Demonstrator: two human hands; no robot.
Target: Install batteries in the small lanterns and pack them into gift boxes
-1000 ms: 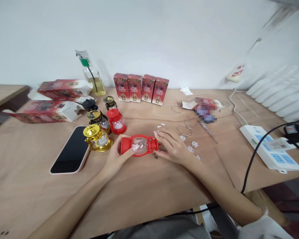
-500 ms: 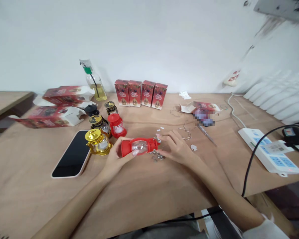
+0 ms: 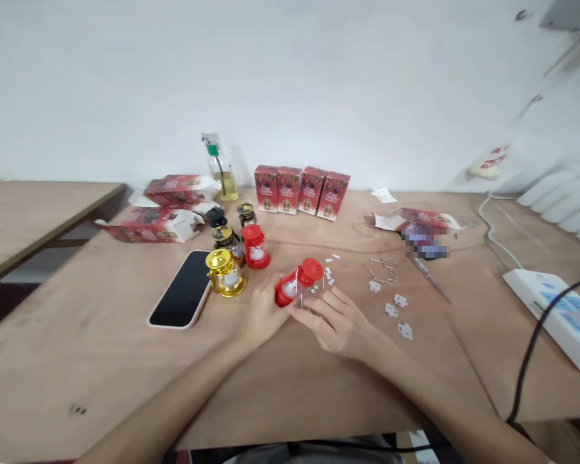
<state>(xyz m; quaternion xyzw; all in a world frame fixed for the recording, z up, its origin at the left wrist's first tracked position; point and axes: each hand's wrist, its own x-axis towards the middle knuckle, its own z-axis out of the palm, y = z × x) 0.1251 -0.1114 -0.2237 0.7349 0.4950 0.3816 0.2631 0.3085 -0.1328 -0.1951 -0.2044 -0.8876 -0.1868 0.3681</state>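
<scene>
My left hand (image 3: 263,309) is wrapped round the base of a small red lantern (image 3: 312,270), which leans to the right with its red cap upward. A thin silver wire handle (image 3: 296,278) shows against the lantern's side. My right hand (image 3: 336,322) is closed, with thumb and fingertips pinched at the wire's lower end; the exact grip is partly hidden. Left of my hands stand another red lantern (image 3: 255,248), a gold lantern (image 3: 225,274) and several black-and-gold ones (image 3: 228,243). Bent wire handles (image 3: 384,269) lie to the right.
A phone (image 3: 182,290) lies at left. Red boxes (image 3: 289,190) stand by the wall near a bottle (image 3: 226,183); opened boxes (image 3: 149,225) lie leftward. Small white plates (image 3: 391,310), a screwdriver-like tool (image 3: 432,281) and a power strip (image 3: 551,303) are at right.
The red lantern has turned from lying sideways to leaning more upright, and its wide cap now shows. My right hand has come to its near side, at the wire. The view has shifted left.
</scene>
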